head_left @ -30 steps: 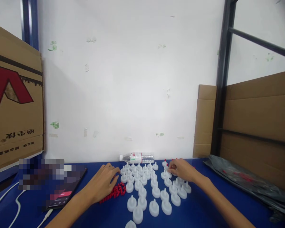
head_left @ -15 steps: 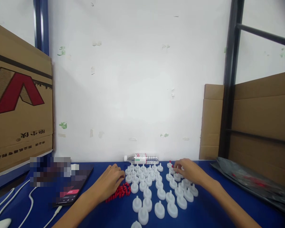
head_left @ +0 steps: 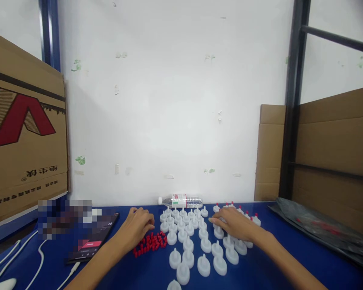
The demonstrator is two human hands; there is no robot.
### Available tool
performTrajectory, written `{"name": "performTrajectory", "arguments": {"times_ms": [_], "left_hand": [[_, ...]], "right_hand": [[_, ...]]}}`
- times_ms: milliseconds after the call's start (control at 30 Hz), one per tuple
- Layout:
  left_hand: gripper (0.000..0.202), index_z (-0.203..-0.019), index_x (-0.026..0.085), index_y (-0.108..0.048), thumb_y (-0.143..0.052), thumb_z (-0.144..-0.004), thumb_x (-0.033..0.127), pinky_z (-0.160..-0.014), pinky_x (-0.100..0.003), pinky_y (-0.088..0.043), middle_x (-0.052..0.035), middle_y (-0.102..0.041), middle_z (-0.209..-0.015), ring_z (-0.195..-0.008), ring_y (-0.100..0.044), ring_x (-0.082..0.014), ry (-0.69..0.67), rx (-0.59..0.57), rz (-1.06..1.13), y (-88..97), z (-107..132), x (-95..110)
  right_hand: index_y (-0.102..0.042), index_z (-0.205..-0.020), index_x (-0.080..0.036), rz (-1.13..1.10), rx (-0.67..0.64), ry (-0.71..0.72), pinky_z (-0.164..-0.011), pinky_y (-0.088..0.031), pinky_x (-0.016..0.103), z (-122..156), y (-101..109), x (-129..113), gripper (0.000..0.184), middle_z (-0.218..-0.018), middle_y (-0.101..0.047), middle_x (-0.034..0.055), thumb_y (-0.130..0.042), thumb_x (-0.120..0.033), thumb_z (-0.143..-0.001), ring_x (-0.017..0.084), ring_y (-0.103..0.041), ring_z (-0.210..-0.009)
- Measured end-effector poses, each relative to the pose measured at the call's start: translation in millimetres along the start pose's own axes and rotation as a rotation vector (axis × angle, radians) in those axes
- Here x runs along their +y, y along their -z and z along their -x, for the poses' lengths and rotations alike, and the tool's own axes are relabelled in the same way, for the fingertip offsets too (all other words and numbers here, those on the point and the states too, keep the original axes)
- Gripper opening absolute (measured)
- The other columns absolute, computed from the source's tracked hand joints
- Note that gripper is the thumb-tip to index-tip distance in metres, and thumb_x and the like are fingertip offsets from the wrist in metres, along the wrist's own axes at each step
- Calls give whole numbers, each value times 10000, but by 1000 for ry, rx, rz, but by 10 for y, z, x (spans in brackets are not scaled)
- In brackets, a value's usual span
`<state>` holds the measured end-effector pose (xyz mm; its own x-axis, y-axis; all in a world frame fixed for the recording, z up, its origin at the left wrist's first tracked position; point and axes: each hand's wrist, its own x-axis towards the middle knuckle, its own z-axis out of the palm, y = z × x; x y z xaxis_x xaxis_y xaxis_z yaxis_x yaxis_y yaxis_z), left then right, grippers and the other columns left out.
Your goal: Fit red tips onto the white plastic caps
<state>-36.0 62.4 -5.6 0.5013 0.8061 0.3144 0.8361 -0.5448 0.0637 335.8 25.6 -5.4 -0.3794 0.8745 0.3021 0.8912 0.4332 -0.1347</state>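
My left hand (head_left: 137, 225) hovers at the upper left edge of a pile of small red caps (head_left: 151, 243). Its fingers are curled closed, and the tips are turned away, so anything in them is hidden. My right hand (head_left: 232, 222) is over the right-hand cluster of white nozzle lids (head_left: 220, 264), thumb and forefinger close together beside one lid's spout; what they pinch, if anything, does not show. Behind that hand, several lids with red-tipped spouts (head_left: 256, 219) stand on the blue table. More uncapped white lids (head_left: 183, 274) stand upright between my hands.
A clear plastic bottle (head_left: 181, 200) lies against the wall. At left are a phone (head_left: 93, 237), white cables (head_left: 40, 257) and a large printed carton (head_left: 27, 129). A grey plastic bag (head_left: 317, 227) lies at the right, near cardboard (head_left: 269, 153) and a dark metal frame (head_left: 290, 100).
My right hand has shifted left and slightly nearer, uncovering red-tipped lids behind it. My left hand has drawn a little left, exposing more of the red pile.
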Motion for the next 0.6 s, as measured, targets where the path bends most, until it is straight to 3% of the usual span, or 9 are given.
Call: {"name": "performTrajectory", "arguments": {"times_ms": [133,300,433,600], "left_hand": [[145,-818,239,-758,-651,-907,280,-878,-365,-345,-19,-764,-883,-922,-660,-238,41,-28,29,10,-5,-38],[195,-751,253,-774,-680,-875,369,-755,-311,-365,-6,-785,-787,-816,-697,-228,106,-56,67,-12,-34,-68],[188,-719,249,-767,-687,-852,355,-628,-272,-349,-1,-781,-726,-713,-704,-207,142,-72,86,-35,-39,-48],[165,-746,244,-759,-662,-859,316,-625,-264,-351,-1,-783,-772,-739,-702,-202,172,-58,78,-53,-38,-40]], "right_hand": [[-785,-1090,-242,17,7,-11,-843,-474,343,3,41,-1,434,-1056,-788,90,-440,-494,-1013,303,-724,-968],[-802,-969,-241,87,-51,-38,-748,-470,328,10,51,0,486,-896,-795,86,-395,-499,-1027,291,-729,-847],[-798,-1053,-252,79,-68,-42,-852,-468,363,19,-2,-25,525,-965,-797,98,-390,-579,-1009,316,-715,-955],[-759,-1164,-241,38,-51,-16,-901,-466,371,31,-10,-63,580,-1059,-782,116,-334,-607,-1016,321,-702,-1025]]}}
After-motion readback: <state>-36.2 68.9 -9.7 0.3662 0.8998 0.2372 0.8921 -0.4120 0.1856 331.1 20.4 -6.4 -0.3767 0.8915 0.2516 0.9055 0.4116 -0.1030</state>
